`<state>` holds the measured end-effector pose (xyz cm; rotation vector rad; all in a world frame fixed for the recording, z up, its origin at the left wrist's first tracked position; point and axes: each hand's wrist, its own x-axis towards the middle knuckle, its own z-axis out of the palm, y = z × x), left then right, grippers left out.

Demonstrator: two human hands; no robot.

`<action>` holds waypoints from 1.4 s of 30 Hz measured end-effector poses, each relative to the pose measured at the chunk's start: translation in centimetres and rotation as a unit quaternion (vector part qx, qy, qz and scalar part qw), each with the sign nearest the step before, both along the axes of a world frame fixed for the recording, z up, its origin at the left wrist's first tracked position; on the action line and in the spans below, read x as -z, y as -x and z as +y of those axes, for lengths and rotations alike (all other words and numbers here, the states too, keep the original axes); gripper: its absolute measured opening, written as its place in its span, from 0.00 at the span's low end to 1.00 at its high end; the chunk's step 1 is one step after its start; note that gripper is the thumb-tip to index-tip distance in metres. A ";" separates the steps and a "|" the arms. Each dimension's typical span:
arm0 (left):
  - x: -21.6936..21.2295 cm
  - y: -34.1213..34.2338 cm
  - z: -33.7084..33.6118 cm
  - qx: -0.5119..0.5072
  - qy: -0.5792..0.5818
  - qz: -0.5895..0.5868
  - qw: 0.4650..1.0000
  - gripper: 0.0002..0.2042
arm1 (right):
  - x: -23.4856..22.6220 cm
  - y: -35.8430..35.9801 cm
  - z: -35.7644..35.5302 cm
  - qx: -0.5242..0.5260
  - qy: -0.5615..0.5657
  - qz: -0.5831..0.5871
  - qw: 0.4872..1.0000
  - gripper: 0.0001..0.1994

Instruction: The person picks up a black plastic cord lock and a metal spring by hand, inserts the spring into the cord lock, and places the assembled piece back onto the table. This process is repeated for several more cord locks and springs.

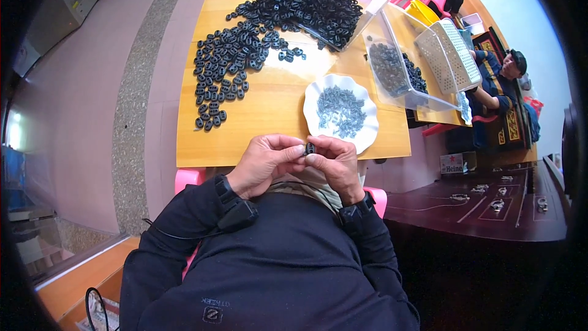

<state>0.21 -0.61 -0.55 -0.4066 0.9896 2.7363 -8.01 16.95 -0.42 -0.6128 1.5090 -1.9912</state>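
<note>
Small black plastic oval piece (310,148) sits pinched between the left hand (264,162) and right hand (335,164), fingers curled closed around it. Just beyond the right hand stands a white scalloped dish (361,138) of small grey metal parts (340,110).

Scalloped dish (361,141) lies right of the loose parts (226,67), on the table (263,129).

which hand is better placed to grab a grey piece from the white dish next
Right, probably. The dish sits just ahead of the right hand, on its side. The left hand is farther off and shares the grip on the black part.
</note>
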 end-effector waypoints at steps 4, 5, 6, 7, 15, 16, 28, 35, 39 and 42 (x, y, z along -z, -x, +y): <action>0.0 -0.1 0.2 0.011 -0.023 0.001 1.000 0.07 | -0.3 0.0 0.2 -0.016 0.000 0.033 0.999 0.16; 0.0 -0.1 0.3 0.012 -0.023 0.001 1.000 0.07 | 0.0 0.0 0.2 -0.015 0.013 0.007 1.000 0.17; 0.0 -0.1 0.3 0.015 -0.028 -0.001 0.999 0.06 | 0.1 0.0 0.2 -0.014 0.027 -0.018 0.999 0.17; 0.1 0.0 0.3 0.017 -0.033 -0.002 0.999 0.06 | 0.1 -0.1 0.3 -0.013 0.027 -0.018 0.999 0.17; -0.3 -0.1 0.6 0.016 -0.021 0.005 1.000 0.06 | -0.3 -0.1 0.2 -0.006 -0.005 0.066 0.998 0.16; -0.4 -0.1 0.7 0.020 -0.019 0.008 1.000 0.06 | -0.2 -0.1 0.2 -0.005 -0.005 0.067 0.998 0.16; -0.8 0.0 0.5 0.021 0.008 0.020 1.000 0.07 | -1.2 -0.1 0.1 -0.050 -0.034 0.023 0.998 0.16; -0.9 -0.2 0.7 0.022 0.022 0.000 1.000 0.08 | -1.9 0.2 0.6 -0.066 -0.074 0.172 0.980 0.16; -0.8 -0.1 0.8 0.022 0.019 0.012 1.000 0.07 | -1.8 0.2 0.8 -0.062 -0.071 0.168 0.981 0.16; -0.7 -0.2 0.6 0.016 0.040 0.002 0.999 0.08 | -3.2 0.3 1.0 -0.039 -0.076 0.185 0.979 0.16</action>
